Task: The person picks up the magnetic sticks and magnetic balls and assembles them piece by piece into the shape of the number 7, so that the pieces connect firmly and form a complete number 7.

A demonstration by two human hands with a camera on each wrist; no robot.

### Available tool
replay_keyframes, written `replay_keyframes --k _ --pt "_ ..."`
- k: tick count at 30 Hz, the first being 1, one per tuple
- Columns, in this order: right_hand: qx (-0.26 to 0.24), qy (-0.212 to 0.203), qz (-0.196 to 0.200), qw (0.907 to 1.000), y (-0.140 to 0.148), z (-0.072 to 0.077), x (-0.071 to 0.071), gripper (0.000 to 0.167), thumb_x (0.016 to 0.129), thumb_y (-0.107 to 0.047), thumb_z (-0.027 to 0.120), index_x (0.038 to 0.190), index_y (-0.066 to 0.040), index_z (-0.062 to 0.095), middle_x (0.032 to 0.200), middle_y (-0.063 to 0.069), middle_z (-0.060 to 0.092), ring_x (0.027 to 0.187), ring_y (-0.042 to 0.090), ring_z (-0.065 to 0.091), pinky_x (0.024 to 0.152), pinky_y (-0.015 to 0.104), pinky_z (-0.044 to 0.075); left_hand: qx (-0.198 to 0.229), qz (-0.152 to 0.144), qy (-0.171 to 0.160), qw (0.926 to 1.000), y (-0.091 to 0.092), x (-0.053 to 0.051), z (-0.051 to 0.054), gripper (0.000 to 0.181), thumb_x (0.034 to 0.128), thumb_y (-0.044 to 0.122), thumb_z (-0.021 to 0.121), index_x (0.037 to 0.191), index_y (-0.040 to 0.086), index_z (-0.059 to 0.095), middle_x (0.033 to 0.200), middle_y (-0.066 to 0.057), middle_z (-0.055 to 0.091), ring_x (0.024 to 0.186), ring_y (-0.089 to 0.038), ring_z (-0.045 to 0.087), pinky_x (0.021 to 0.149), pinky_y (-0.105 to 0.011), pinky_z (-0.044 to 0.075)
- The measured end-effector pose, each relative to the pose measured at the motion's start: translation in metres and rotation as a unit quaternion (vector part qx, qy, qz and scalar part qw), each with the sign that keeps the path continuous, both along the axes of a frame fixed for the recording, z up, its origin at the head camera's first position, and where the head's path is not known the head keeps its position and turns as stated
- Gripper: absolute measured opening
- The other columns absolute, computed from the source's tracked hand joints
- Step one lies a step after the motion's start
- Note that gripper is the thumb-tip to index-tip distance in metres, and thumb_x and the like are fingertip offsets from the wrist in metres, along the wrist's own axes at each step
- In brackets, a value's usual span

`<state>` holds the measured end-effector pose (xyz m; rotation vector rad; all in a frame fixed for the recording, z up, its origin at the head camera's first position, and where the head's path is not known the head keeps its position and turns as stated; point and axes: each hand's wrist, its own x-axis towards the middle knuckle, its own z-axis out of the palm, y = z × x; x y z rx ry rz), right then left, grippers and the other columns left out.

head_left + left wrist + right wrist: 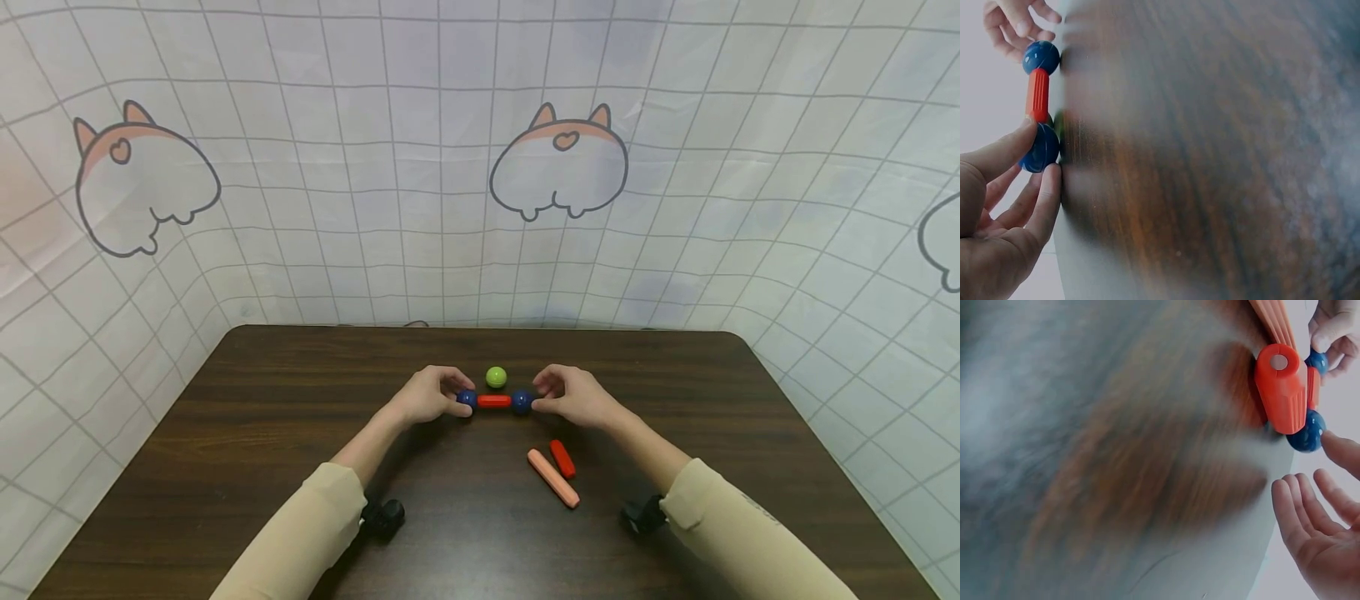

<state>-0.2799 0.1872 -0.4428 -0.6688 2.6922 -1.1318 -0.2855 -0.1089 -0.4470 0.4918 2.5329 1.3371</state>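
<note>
A short red ridged rod point(494, 402) lies between two dark blue balls, joined end to end like a dumbbell on the dark wooden table. My left hand point(433, 394) pinches the left blue ball point(1040, 149) between thumb and fingers. At the other end, the thumb of my right hand point(573, 395) is at the right blue ball point(522, 402), touching it or nearly so. The other fingers of that hand point(1319, 519) are spread away from the ball, loosely bent, with nothing between them. A green ball point(497, 377) sits just behind the red rod.
Nearer to me, a second red rod point(562, 459) and a longer salmon-pink rod point(553, 478) lie side by side on the table point(247, 467). Beyond its far edge hangs a white gridded cloth point(360, 192) with cartoon animal drawings, which also runs along both sides.
</note>
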Motion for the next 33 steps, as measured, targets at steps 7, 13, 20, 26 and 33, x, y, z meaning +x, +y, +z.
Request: replay_keyframes --k 7,13,20,26,33 --pt "0.005 -0.011 0.006 0.9999 0.009 0.001 0.004 0.035 0.093 -0.017 0.077 0.119 0.003 0.065 0.103 0.008 0.068 0.091 0.02 0.065 0.081 0.039 0.054 0.0 0.001 0.0 1.0 0.0 0.001 0.001 0.029 0.0836 0.007 0.086 0.11 0.008 0.074 0.105 -0.004 0.07 0.091 -0.019 0.064 0.082 -0.036 0.053" --pt "0.008 -0.039 0.02 0.999 0.017 0.004 0.012 0.036 0.094 -0.017 0.076 0.12 0.004 0.063 0.095 0.005 0.067 0.082 0.019 0.064 0.073 0.036 0.053 0.001 -0.001 0.0 1.0 0.0 0.001 0.002 0.029 0.084 0.008 0.086 0.11 0.008 0.074 0.105 -0.004 0.07 0.09 -0.018 0.064 0.082 -0.036 0.053" --pt "0.005 -0.095 0.038 0.9948 0.022 0.008 0.022 0.035 0.095 -0.017 0.075 0.12 0.005 0.062 0.085 0.004 0.066 0.071 0.024 0.065 0.065 0.035 0.056 -0.002 0.001 0.001 1.0 0.001 0.0 0.001 0.029 0.0839 0.007 0.086 0.11 0.008 0.074 0.105 -0.004 0.069 0.091 -0.019 0.064 0.083 -0.036 0.053" --pt "-0.003 -0.124 0.039 0.9915 0.025 0.011 0.032 0.034 0.094 -0.016 0.076 0.116 0.005 0.062 0.08 0.006 0.065 0.07 0.024 0.065 0.066 0.039 0.059 0.002 0.0 -0.002 1.0 0.0 -0.001 0.0 0.029 0.0838 0.007 0.086 0.11 0.008 0.074 0.105 -0.005 0.069 0.091 -0.019 0.064 0.082 -0.036 0.053" --pt "-0.001 -0.144 0.043 0.9886 0.024 0.013 0.041 0.032 0.092 -0.017 0.079 0.111 0.004 0.063 0.077 0.008 0.066 0.063 0.028 0.068 0.063 0.039 0.059 -0.001 0.0 0.001 1.0 0.0 -0.001 0.0 0.029 0.084 0.008 0.086 0.11 0.008 0.074 0.105 -0.004 0.069 0.091 -0.019 0.064 0.082 -0.036 0.053"
